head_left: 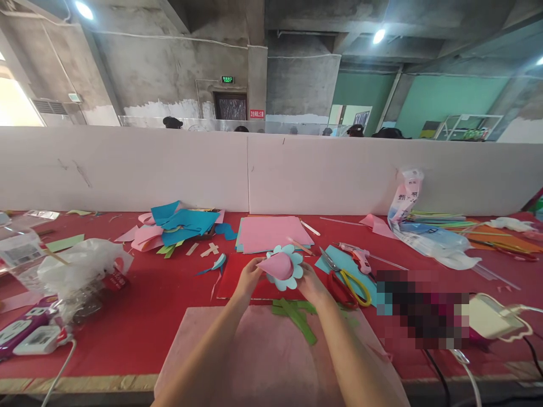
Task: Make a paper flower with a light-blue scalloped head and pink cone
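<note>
Between my two hands is a flower shape (292, 272), a light blue scalloped piece with a pink pointed cone or petal (276, 265) lying over it. My left hand (249, 278) pinches it at the left, by the tip of the pink part. At the right, my right hand (313, 285) grips the scalloped edge, its fingers partly hidden behind. Both hands hold the flower above a red sheet (231, 285). Green strips (297, 319) lie just below it on a pale pink board (203, 350).
Scissors with yellow and red handles (350, 288) and a pink glue gun (360, 259) lie to the right. A pink sheet stack (271, 233) is behind. Blue and pink scraps (182, 223) and a plastic bag (76, 271) are at left. A white partition (169, 169) stands behind the table.
</note>
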The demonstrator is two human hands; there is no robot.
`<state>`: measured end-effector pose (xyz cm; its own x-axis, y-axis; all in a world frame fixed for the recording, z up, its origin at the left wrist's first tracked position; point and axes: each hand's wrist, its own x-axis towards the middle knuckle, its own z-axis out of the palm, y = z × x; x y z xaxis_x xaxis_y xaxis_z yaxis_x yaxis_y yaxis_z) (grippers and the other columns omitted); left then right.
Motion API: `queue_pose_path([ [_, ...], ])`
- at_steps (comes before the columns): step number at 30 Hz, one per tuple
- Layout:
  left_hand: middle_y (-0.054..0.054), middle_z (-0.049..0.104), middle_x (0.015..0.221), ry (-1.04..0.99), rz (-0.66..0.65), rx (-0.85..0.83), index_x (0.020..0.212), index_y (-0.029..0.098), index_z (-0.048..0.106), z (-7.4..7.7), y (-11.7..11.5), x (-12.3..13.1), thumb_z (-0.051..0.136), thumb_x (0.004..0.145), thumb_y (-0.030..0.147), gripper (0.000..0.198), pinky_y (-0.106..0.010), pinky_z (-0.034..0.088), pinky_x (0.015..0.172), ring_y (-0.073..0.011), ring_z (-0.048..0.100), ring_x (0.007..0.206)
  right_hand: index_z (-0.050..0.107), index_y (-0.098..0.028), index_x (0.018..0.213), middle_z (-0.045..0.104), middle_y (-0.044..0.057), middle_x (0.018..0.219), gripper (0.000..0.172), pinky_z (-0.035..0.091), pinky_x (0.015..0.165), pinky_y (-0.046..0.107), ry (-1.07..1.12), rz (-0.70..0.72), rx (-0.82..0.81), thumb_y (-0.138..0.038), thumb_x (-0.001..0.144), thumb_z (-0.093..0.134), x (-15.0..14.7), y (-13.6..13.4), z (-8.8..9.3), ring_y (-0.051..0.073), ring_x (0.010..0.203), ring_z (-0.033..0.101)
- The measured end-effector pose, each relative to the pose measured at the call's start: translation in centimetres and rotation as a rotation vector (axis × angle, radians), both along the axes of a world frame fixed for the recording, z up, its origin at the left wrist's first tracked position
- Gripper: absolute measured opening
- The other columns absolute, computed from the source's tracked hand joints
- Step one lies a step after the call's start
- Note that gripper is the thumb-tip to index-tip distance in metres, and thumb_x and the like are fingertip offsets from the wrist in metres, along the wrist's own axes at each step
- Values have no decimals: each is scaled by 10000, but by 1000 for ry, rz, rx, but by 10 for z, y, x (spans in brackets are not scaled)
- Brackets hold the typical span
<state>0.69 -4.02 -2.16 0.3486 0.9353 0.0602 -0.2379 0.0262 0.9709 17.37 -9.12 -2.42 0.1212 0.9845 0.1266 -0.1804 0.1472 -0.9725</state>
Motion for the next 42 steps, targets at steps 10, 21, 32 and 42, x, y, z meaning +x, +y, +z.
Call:
queue_pose_path([
  [10, -15, 597, 733, -89, 28, 39, 695, 165, 543, 13, -2, -9, 626, 634, 464, 317, -247, 467, 660, -125, 571, 695, 618, -202, 883, 676, 61, 861, 310, 468, 624, 317, 186, -196, -16, -441, 705, 531, 11, 6, 1, 229, 815, 611],
  [21, -52, 630, 933, -302, 115, 58, 881, 205, 537, 11, 8, -23, 547, 724, 471, 309, -265, 471, 693, -172, 603, 865, 535, -211, 686, 573, -43, 583, 142, 418, 468, 215, 527, -442, 49, -327, 675, 615, 19, 7, 2, 89, 483, 504],
  [32, -48, 638, 780, 307, 402, 187, 883, 170, 564, -3, 14, -26, 566, 691, 298, 231, -313, 452, 716, -180, 604, 756, 483, -207, 721, 391, -79, 578, 208, 279, 325, 129, 707, -257, 164, -300, 689, 666, 22, 2, 7, 27, 424, 324],
  [42, -79, 661, 758, 117, 131, 178, 897, 153, 607, 4, 2, -6, 561, 714, 447, 350, -328, 471, 729, -204, 624, 754, 571, -186, 712, 507, -36, 639, 179, 228, 354, 166, 585, -1, 79, -281, 647, 709, 1, -1, 13, 38, 469, 352],
])
